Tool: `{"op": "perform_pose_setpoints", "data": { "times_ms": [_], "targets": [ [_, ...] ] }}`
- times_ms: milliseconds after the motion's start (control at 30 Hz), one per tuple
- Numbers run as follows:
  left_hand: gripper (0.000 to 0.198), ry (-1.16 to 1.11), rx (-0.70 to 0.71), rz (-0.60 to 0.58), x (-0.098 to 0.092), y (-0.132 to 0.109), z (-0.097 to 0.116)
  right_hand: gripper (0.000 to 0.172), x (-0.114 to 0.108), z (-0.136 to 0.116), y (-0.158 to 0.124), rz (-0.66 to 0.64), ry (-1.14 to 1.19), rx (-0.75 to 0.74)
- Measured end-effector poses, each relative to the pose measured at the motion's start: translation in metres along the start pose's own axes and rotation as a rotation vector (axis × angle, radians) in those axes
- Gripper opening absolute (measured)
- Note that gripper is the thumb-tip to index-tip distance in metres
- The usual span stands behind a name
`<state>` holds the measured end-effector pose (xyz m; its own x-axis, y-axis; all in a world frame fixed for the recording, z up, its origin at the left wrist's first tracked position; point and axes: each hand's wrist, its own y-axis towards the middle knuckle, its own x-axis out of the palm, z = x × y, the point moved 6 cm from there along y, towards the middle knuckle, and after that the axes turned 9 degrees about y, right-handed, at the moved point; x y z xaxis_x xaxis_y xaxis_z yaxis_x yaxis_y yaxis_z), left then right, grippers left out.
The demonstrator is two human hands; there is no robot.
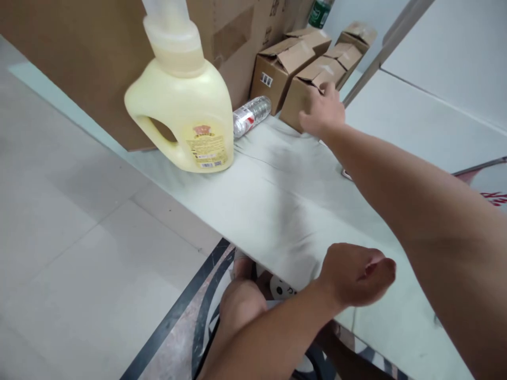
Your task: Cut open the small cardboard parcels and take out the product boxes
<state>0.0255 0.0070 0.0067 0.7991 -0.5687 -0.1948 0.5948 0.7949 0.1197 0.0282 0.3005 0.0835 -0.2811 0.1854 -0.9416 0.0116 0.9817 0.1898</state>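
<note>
My right hand (322, 112) reaches to the near end of a small brown cardboard box (291, 105). Its fingers are apart and bent in front of the box's right corner; whether they press on the cardboard is hard to see. Closer to my body, my left hand (359, 275) is closed in a fist above the pale cloth-covered table (253, 211). A small reddish patch shows between its thumb and fingers, too unclear to name. Below the right wrist, the edge of a small flat object (346, 174) peeks out from behind the forearm.
A big pale-yellow detergent jug (202, 105) stands at the table's left edge. Behind it lies a clear plastic bottle (253, 113) beside another small carton (273, 76). Large cardboard boxes (99, 63) rise at the back left. A green-labelled bottle (319, 13) stands farther back.
</note>
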Motion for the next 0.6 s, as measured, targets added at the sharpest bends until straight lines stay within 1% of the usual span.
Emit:
{"op": "perform_pose_setpoints", "data": {
  "times_ms": [67,133,233,333,400,467,533,600],
  "targets": [
    [0.045,0.005,-0.008,-0.009,-0.006,0.002,-0.001,0.062,0.002,-0.003,0.014,-0.006,-0.005,0.055],
    [0.046,0.014,-0.020,-0.004,-0.009,0.005,-0.002,0.065,0.004,-0.003,0.023,-0.013,-0.010,0.083],
    [0.048,0.024,-0.030,-0.022,-0.008,0.009,-0.003,0.073,0.004,0.000,0.028,-0.022,-0.072,0.098],
    [0.048,0.056,-0.008,-0.023,-0.006,0.009,-0.001,0.076,0.002,0.002,0.027,-0.047,-0.147,0.087],
    [0.046,0.076,0.025,0.007,-0.007,0.008,0.001,0.074,0.001,0.002,0.020,-0.072,-0.199,0.044],
    [0.043,0.073,0.054,0.056,-0.010,0.008,0.001,0.070,0.001,0.001,0.007,-0.093,-0.241,-0.011],
    [0.040,0.070,0.082,0.125,-0.012,0.008,0.000,0.068,-0.001,0.003,-0.014,-0.092,-0.243,-0.056],
    [0.037,0.080,0.120,0.219,-0.016,0.008,-0.001,0.068,-0.007,0.007,-0.042,-0.064,-0.204,-0.125]
  ]
}}
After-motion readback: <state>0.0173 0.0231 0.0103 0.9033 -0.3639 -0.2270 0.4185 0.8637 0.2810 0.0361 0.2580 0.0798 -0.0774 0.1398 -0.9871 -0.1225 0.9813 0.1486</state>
